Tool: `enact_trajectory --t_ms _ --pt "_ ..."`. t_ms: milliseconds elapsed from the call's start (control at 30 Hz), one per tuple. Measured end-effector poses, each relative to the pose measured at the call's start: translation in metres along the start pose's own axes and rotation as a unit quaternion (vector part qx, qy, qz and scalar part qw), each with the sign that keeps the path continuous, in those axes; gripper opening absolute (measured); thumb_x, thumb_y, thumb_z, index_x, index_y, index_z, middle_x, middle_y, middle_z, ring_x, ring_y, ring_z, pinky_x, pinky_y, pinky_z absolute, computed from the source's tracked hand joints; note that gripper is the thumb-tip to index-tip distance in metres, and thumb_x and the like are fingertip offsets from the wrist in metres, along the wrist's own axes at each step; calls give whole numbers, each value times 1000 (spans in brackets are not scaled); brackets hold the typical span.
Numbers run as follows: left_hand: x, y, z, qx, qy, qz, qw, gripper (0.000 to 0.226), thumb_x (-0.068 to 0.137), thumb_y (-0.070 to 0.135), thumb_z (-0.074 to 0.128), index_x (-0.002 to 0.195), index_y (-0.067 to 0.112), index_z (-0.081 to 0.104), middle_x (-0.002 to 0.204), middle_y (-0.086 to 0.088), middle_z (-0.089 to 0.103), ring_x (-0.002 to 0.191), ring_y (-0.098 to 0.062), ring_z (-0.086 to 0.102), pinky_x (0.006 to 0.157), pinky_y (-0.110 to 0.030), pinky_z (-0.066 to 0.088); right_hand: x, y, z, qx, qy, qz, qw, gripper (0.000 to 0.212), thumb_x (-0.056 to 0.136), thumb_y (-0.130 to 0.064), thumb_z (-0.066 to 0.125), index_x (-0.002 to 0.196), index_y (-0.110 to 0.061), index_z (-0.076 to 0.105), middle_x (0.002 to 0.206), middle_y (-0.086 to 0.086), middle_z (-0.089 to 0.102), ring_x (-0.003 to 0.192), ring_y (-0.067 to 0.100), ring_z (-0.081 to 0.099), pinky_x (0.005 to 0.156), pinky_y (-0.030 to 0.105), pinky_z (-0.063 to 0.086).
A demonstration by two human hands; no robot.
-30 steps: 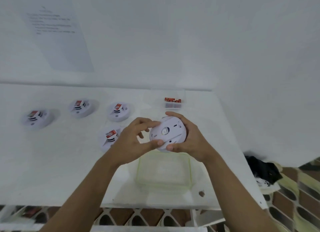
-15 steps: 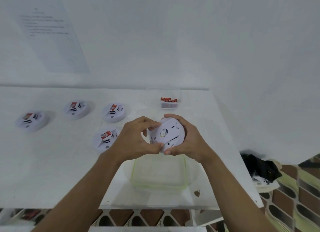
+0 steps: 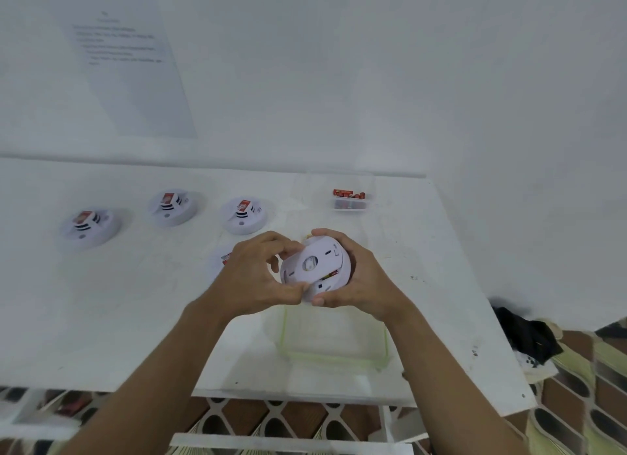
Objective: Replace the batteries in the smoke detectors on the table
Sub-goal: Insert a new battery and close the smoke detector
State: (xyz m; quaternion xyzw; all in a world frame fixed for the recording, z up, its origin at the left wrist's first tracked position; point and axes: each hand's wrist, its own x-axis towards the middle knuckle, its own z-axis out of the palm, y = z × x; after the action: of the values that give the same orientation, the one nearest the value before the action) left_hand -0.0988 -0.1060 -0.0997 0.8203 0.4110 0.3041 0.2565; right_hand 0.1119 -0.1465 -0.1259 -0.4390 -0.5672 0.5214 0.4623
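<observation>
The white round plastic smoke detector is held off the white tabletop between both hands, above the clear plastic tray with a pale green rim. Its flat back faces the camera, tilted up to the right.

The right hand cups the detector's body from the right and behind. Its fingers curl over the top edge and its thumb sits under the bottom edge. The left hand pinches the left edge of the flat white mounting plate, thumb below and fingers above.

The plate sits skewed off the body. At the lower right a gap shows something red and yellow, probably the battery. The plate therefore lies on the left hand's side and the body on the right hand's. The parting probably runs leftward, with the right hand as anchor.

The small clear box of red batteries stands well beyond, nearer the right hand.
</observation>
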Motion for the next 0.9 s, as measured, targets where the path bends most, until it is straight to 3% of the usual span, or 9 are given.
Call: enact_trajectory --t_ms 333,467,667,767,900 --pt "-38 -49 -42 -10 -5 -12 1000 57 55 46 74 107 21 72 100 17 66 84 -11 61 70 -17 52 5 10 44 28 28 7 999 89 59 0 89 139 -14 51 128 0 64 117 21 64 86 34 58" --pt "-59 -75 -56 -16 -12 -17 1000 57 59 46 74 113 28 68 105 16 65 93 -8 61 70 -14 49 5 15 64 36 37 14 999 91 59 -2 90 139 -15 50 125 -2 65 115 19 65 86 33 58" --pt "-98 -123 -79 -12 -57 -74 996 57 57 50 72 110 32 67 106 14 65 97 -7 60 72 -23 49 8 25 90 45 81 5 996 88 63 3 87 140 -14 48 125 -3 64 117 13 64 87 28 57" --pt "-107 -138 -83 35 -88 -95 991 65 54 56 70 113 30 67 107 19 60 96 2 58 74 -12 43 11 27 102 44 90 -1 995 89 63 -3 88 141 -15 46 129 1 61 118 12 63 87 29 58" --pt "-109 -150 -81 101 -124 -90 983 71 56 61 66 118 26 65 105 14 54 98 -4 52 82 -18 41 14 27 114 39 91 0 995 87 64 -7 87 140 -19 48 128 0 61 119 14 63 88 32 58"
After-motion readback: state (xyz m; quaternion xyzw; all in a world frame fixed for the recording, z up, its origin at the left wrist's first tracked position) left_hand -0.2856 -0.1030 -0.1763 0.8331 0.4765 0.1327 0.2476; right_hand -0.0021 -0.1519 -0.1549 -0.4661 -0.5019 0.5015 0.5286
